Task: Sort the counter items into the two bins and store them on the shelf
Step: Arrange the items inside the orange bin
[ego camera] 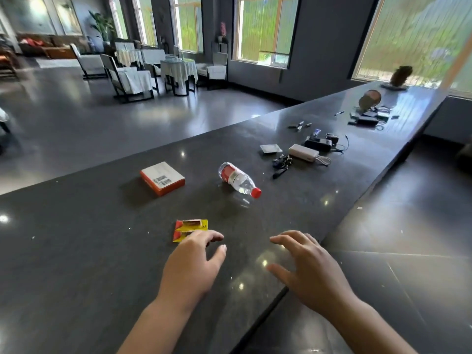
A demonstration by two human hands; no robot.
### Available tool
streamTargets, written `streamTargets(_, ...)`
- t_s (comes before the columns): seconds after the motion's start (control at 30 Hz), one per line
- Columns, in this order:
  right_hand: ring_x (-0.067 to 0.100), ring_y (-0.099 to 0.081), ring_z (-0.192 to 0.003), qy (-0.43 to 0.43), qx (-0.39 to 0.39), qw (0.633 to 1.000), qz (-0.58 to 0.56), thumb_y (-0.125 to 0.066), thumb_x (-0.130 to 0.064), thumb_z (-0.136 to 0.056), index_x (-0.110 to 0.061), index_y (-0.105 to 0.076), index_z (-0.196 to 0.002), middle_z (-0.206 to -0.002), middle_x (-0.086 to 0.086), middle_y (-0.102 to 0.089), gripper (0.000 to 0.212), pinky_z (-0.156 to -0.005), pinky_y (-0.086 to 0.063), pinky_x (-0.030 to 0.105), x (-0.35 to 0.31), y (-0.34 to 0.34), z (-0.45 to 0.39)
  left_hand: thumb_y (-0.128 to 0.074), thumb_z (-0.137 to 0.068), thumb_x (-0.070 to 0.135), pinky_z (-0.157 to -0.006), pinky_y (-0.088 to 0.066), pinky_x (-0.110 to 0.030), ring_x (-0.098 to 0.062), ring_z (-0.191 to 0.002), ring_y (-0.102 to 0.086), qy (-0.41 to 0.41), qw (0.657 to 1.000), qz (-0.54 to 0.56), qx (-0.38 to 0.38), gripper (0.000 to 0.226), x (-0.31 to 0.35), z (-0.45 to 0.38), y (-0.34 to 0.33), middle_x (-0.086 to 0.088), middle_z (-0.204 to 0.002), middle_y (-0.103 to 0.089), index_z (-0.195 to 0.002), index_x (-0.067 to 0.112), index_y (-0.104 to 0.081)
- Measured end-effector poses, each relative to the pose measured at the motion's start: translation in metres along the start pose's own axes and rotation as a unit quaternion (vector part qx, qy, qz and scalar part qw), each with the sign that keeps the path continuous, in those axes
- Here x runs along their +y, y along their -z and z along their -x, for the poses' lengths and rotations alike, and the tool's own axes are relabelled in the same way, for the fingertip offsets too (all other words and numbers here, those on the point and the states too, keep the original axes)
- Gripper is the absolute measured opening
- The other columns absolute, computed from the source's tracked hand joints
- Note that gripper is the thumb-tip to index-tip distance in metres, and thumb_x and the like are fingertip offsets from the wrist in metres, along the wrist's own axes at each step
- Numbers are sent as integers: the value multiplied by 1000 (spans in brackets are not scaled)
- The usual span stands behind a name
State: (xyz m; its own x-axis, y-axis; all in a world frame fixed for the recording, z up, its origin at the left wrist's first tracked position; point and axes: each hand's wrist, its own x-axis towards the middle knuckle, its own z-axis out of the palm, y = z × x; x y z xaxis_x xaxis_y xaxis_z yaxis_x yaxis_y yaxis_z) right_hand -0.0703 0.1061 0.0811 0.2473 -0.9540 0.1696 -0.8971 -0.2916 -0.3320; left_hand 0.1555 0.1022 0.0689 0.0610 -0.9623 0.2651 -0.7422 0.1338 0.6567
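My hands, left hand (194, 259) and right hand (304, 261), are spread and hold nothing. The water bottle (238, 179) lies mid-frame on the bench (76, 251); a bump could roll it off.

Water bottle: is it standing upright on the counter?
No, the water bottle lies on its side on the counter, its red cap pointing toward the near right.

A restaurant or hotel lounge: a long dark polished stone surface (102, 251) like a bar faces a glossy floor with cloth-draped dining tables (178, 69), white-covered chairs (127, 79), a sofa (43, 46), potted plants (102, 24) and tall windows (265, 29).
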Motion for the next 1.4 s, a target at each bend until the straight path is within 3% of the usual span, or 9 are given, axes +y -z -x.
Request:
streamTargets(0.17, 3, -45, -117, -11, 2, 1000, -2, -63, -50, -83, -36, -54, -127, -126, -22, -49, 48, -95, -41, 23, 28, 1, -61, -66, -85, 29, -73, -35, -5, 3, -90, -53, -13, 1000, -13, 3, 17, -18, -72, -27, 20, -99, -61, -102, 31, -67)
streamTargets(0.43, 3, -45, -119, -33, 1, 999, -29, -62, -52, -83, -38, -53, -127, -127, -24, -47, 47, -93, -43, 22, 74, -2, -115, -68, -74, 5, -94, -45, -30, -19, -110, -58, -87, 992, -72, -55, 43, -27, -203, -59, 2, -118, -63, -115, 20, -66)
streamTargets(0.57, 2, -45, -118, -26, 12, 999, -33, -61, -51, -84, -37, -54, -127, -127, -22, -48, 46, -93, -43, 23, 110, 1, -151, -64, -69, 2, -115, -23, -29, -14, -139, -33, -182, 938, -222, -195, 74, -25, -280, -76, 6, -150, -36, -137, 26, -49)
streamTargets(0.67, 3, -44, -120, -16, -10, 999, -40, -61, -50, -84, -37, -53, -128, -129, -21, -47, 46, -95, -42, 24, 139, 1, -180, -70, -74, 15, -117, -9, -28, -9, -147, -9, -189, 864, -362, -295, 85, -26, -320, -97, 10, -159, -12, -147, 35, -30)
streamTargets(0.8, 2, -41, -122, 12, -51, 998, -31, -60, -49, -85, -40, -50, -129, -131, -23, -45, 46, -94, -41, 22, 177, 4, -227, -76, -73, 27, -118, -5, -32, -8, -147, -4, -159, 816, -425, -358, 91, -32, -341, -122, 14, -159, -12, -147, 36, -24)
streamTargets(0.97, 2, -44, -120, 61, -66, 995, -45, -62, -49, -83, -44, -51, -124, -128, -25, -47, 43, -90, -44, 23, 211, 5, -281, -74, -70, 37, -110, -17, -19, -5, -134, -33, -144, 881, -357, -275, 77, -49, -341, -137, 19, -141, -42, -139, 40, -40)
streamTargets(1.13, 2, -47, -117, 110, -113, 986, -62, -63, -48, -83, -42, -53, -122, -124, -23, -49, 41, -88, -43, 22, 228, -8, -318, -56, -47, 88, -84, -44, -30, -11, -100, -51, 77, 939, -305, -139, 80, -45, -310, -147, 16, -99, -59, -112, 41, -56)
streamTargets(1.23, 3, -47, -119, 142, -133, 977, -88, -66, -45, -82, -36, -55, -123, -125, -23, -49, 44, -88, -43, 22, 223, -19, -338, -55, -47, 85, -71, -42, -29, -12, -91, -53, 213, 950, -227, -7, 69, -39, -279, -164, 14, -88, -54, -92, 32, -54)
streamTargets(1.4, 3, -53, -111, 195, -144, 962, -125, -70, -42, -80, -35, -59, -117, -117, -24, -53, 39, -85, -45, 24, 185, -39, -362, -62, -47, 72, -61, -42, -25, -6, -76, -54, 322, 931, -129, 113, 58, -32, -235, -168, 16, -79, -57, -87, 30, -57)
